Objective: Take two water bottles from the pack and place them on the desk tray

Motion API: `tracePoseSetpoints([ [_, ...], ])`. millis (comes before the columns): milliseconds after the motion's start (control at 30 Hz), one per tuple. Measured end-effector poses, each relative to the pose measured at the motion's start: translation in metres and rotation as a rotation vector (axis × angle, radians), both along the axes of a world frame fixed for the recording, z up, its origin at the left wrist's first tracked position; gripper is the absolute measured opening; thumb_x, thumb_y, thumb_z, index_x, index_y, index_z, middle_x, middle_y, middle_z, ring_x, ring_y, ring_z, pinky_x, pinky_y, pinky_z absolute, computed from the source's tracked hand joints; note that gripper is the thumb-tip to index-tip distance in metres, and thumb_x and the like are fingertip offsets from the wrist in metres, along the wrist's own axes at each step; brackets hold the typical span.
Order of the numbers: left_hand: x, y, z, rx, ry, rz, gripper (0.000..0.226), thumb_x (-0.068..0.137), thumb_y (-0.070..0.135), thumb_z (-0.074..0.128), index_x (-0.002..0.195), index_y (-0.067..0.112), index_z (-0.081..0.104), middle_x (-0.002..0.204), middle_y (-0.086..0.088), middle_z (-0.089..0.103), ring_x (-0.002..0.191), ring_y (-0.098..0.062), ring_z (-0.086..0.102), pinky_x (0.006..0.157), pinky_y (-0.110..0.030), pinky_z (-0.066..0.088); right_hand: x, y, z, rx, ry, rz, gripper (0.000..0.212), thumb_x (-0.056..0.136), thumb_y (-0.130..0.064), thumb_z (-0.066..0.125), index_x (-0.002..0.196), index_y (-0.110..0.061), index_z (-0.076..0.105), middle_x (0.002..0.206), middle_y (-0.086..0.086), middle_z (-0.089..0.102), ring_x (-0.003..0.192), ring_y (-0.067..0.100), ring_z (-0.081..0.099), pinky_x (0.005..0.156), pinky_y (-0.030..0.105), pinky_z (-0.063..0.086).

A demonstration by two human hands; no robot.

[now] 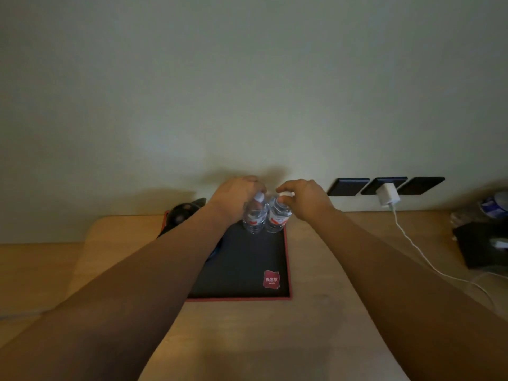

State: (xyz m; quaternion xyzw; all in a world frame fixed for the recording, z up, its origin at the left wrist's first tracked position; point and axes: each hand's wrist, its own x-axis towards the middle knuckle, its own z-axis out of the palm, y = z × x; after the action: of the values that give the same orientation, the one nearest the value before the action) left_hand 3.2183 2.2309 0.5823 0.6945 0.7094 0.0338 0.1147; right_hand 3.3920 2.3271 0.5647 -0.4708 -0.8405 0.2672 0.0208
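Two small clear water bottles with red labels stand side by side at the far end of a black desk tray (247, 259) with a red rim. My left hand (236, 196) curls over the top of the left bottle (254, 217). My right hand (302, 198) pinches the white cap of the right bottle (277, 218) with its fingertips. Both bottles look upright and appear to rest on the tray floor. A red square logo (271, 279) sits near the tray's front right corner. The pack is not in view.
A black kettle (182, 213) stands at the tray's far left, partly hidden by my left forearm. Black wall sockets (384, 186) hold a white charger (387, 195) whose cable (417, 251) trails over the wooden desk. Dark objects and another bottle (493, 206) crowd the right edge.
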Motion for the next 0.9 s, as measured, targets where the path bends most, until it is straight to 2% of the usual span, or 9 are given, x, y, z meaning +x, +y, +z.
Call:
tracePoseSetpoints([
  [267, 0.005, 0.003, -0.006, -0.045, -0.034, 0.078, 0.048, 0.094, 0.040, 0.076, 0.130, 0.011, 0.065, 0.126, -0.013, 0.068, 0.112, -0.036, 0.066, 0.091, -0.045, 0.055, -0.001, 0.000, -0.003, 0.043, -0.012, 0.043, 0.029, 0.097, -0.027, 0.076, 0.126, -0.025, 0.080, 0.134, 0.010, 0.076, 0.121, 0.032, 0.070, 0.103, 0.034, 0.051],
  [400, 0.007, 0.001, -0.008, -0.065, -0.029, 0.078, 0.045, 0.092, 0.035, 0.080, 0.126, 0.010, 0.062, 0.122, -0.015, 0.067, 0.109, -0.039, 0.067, 0.085, -0.045, 0.054, -0.002, -0.001, -0.004, 0.101, -0.089, 0.103, 0.036, 0.102, -0.035, 0.067, 0.137, -0.027, 0.071, 0.135, 0.014, 0.074, 0.122, 0.035, 0.068, 0.100, 0.039, 0.052],
  [500, 0.008, 0.000, -0.012, -0.090, -0.012, 0.073, 0.043, 0.091, 0.030, 0.079, 0.125, 0.010, 0.062, 0.121, -0.015, 0.064, 0.106, -0.040, 0.068, 0.083, -0.047, 0.057, 0.002, -0.001, -0.008, 0.215, -0.202, 0.170, 0.045, 0.099, -0.041, 0.069, 0.143, -0.031, 0.063, 0.134, 0.009, 0.074, 0.121, 0.035, 0.068, 0.091, 0.038, 0.052],
  [633, 0.009, 0.000, -0.019, -0.061, -0.056, 0.106, 0.038, 0.094, 0.030, 0.077, 0.123, 0.011, 0.061, 0.115, -0.015, 0.065, 0.102, -0.042, 0.067, 0.076, -0.043, 0.052, 0.010, -0.006, -0.019, 0.309, -0.244, 0.172, 0.031, 0.101, -0.027, 0.066, 0.132, -0.024, 0.060, 0.118, 0.011, 0.077, 0.104, 0.039, 0.071, 0.075, 0.036, 0.044],
  [900, 0.005, 0.004, -0.031, 0.012, -0.155, 0.192, 0.041, 0.088, 0.029, 0.084, 0.118, 0.013, 0.062, 0.109, -0.014, 0.066, 0.099, -0.040, 0.067, 0.075, -0.042, 0.053, 0.003, -0.002, -0.023, 0.403, -0.319, 0.206, 0.029, 0.104, -0.023, 0.063, 0.132, -0.019, 0.057, 0.113, 0.009, 0.077, 0.097, 0.037, 0.073, 0.070, 0.035, 0.042],
])
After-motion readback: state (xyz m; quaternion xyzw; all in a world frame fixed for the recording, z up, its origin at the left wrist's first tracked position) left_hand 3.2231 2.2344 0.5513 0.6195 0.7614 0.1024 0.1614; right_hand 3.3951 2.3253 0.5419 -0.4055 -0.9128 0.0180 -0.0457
